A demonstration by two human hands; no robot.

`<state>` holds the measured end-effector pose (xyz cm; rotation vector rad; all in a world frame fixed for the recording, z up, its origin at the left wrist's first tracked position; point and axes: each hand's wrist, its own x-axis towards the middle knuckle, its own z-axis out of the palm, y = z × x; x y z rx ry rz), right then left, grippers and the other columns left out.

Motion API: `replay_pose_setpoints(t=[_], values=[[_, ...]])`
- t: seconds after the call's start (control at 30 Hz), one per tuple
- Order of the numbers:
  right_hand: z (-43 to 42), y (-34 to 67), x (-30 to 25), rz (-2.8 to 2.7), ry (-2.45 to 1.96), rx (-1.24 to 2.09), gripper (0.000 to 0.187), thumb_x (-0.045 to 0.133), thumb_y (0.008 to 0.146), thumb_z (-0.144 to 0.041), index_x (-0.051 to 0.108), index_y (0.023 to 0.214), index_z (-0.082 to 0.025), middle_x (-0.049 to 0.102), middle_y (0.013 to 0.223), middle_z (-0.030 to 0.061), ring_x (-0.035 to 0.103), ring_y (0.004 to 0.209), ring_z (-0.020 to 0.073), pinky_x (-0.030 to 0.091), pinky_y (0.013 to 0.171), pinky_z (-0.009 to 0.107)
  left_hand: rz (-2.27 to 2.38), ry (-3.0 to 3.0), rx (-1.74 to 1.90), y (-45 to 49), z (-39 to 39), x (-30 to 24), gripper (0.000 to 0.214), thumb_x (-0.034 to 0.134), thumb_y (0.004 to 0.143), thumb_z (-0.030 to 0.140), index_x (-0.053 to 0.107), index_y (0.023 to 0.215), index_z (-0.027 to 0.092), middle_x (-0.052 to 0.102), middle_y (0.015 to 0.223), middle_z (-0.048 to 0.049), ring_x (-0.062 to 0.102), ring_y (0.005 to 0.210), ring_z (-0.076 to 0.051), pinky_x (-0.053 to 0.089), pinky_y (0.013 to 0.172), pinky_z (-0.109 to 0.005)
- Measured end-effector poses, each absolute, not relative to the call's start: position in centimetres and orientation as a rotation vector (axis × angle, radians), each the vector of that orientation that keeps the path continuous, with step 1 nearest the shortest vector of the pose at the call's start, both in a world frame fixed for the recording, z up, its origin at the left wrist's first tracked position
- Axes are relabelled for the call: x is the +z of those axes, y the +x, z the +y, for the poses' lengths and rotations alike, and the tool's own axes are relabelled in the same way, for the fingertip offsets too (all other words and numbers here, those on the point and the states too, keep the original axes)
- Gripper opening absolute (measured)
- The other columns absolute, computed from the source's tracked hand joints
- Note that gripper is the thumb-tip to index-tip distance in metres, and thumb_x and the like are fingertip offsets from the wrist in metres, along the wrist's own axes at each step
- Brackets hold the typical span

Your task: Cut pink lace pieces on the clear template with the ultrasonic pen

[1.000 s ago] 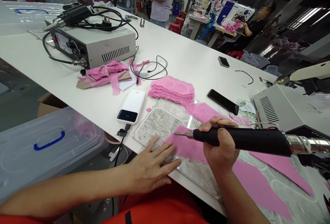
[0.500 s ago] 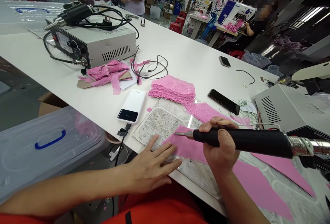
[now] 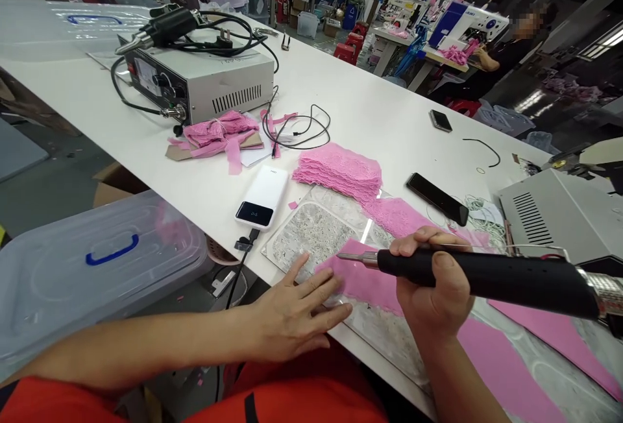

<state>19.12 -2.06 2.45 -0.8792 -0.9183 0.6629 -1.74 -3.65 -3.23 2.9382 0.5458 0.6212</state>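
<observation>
My right hand is wrapped round the black handle of an ultrasonic cutter. Its narrow metal tip points left and sits at the upper left part of a pink fabric piece; whether it touches the cloth I cannot tell. My left hand lies flat, fingers spread, with the fingertips on the left edge of that piece. Beneath the fabric is a scuffed, clear-edged board. Behind it rests a stack of pink lace pieces, with one lace strip trailing right.
A white power bank with a cable stands left of the board. Grey control boxes sit at back left and right. Two phones lie behind the cutter. A lidded plastic bin is below the table's left edge.
The camera view has swung slightly left, so everything appears farther right. Both hands keep nearly the same place on the fabric, and the cutter's tip stays near its upper left edge.
</observation>
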Motion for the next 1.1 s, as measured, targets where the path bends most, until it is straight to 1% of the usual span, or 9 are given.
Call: replay_pose_setpoints(t=[0.1, 0.23, 0.4, 0.6, 0.73, 0.9, 1.1], values=[[-2.5, 18.7, 2.6, -0.938, -0.867, 0.7, 0.01, 0.063, 0.074, -0.027, 0.057, 0.08, -0.021, 0.053, 0.083, -0.0016, 0.056, 0.06, 0.0095, 0.053, 0.06, 0.032, 0.54, 2.941, 0.63, -1.8, -3.8, -3.2, 0.044, 0.048, 0.098, 0.042, 0.049, 0.137, 0.021, 0.051, 0.143, -0.0167, 0.045, 0.135, -0.031, 0.018, 0.115, -0.063], [-2.8, 18.4, 2.5, -0.989, -0.88, 0.689, 0.012, 0.062, 0.074, -0.028, 0.057, 0.082, -0.022, 0.052, 0.083, -0.0016, 0.056, 0.059, 0.0096, 0.054, 0.06, 0.034, 0.526, 2.948, 0.602, -1.8, -4.0, -3.0, 0.046, 0.051, 0.097, 0.042, 0.049, 0.137, 0.019, 0.05, 0.143, -0.0178, 0.045, 0.134, -0.032, 0.021, 0.113, -0.064], [-2.7, 18.5, 2.3, -1.003, -0.884, 0.678, 0.012, 0.062, 0.074, -0.028, 0.056, 0.082, -0.022, 0.052, 0.083, -0.0016, 0.057, 0.06, 0.0097, 0.055, 0.062, 0.034, 0.527, 2.944, 0.618, -1.7, -4.0, -2.9, 0.046, 0.051, 0.097, 0.043, 0.05, 0.136, 0.019, 0.051, 0.142, -0.0176, 0.046, 0.134, -0.032, 0.021, 0.113, -0.063], [-2.6, 18.7, 2.2, -1.015, -0.892, 0.67, 0.011, 0.062, 0.075, -0.027, 0.054, 0.079, -0.021, 0.054, 0.081, -0.0015, 0.058, 0.061, 0.0105, 0.055, 0.061, 0.034, 0.52, 2.943, 0.651, -1.6, -4.1, -3.2, 0.044, 0.047, 0.099, 0.042, 0.05, 0.136, 0.018, 0.051, 0.142, -0.0176, 0.046, 0.133, -0.031, 0.021, 0.113, -0.063], [-2.6, 18.5, 2.4, -0.999, -0.876, 0.686, 0.01, 0.063, 0.074, -0.025, 0.057, 0.08, -0.021, 0.055, 0.081, -0.0015, 0.058, 0.061, 0.0103, 0.055, 0.061, 0.033, 0.517, 2.945, 0.639, -1.7, -4.2, -3.4, 0.044, 0.045, 0.1, 0.042, 0.049, 0.137, 0.019, 0.05, 0.143, -0.0171, 0.044, 0.134, -0.031, 0.023, 0.112, -0.063], [-3.1, 17.9, 2.5, -1.004, -0.809, 0.776, 0.011, 0.064, 0.076, -0.028, 0.06, 0.084, -0.022, 0.053, 0.083, -0.0016, 0.057, 0.06, 0.0091, 0.054, 0.059, 0.031, 0.517, 2.93, 0.59, -1.8, -4.3, -3.3, 0.045, 0.044, 0.1, 0.042, 0.048, 0.138, 0.018, 0.05, 0.143, -0.0179, 0.045, 0.133, -0.032, 0.027, 0.11, -0.064], [-3.4, 17.1, 2.2, -1.069, -0.781, 0.816, 0.014, 0.067, 0.078, -0.031, 0.06, 0.087, -0.023, 0.053, 0.084, -0.0017, 0.057, 0.061, 0.0091, 0.054, 0.059, 0.03, 0.524, 2.904, 0.549, -1.9, -4.4, -3.4, 0.047, 0.045, 0.099, 0.042, 0.045, 0.14, 0.019, 0.046, 0.146, -0.0182, 0.041, 0.136, -0.032, 0.026, 0.111, -0.064]])
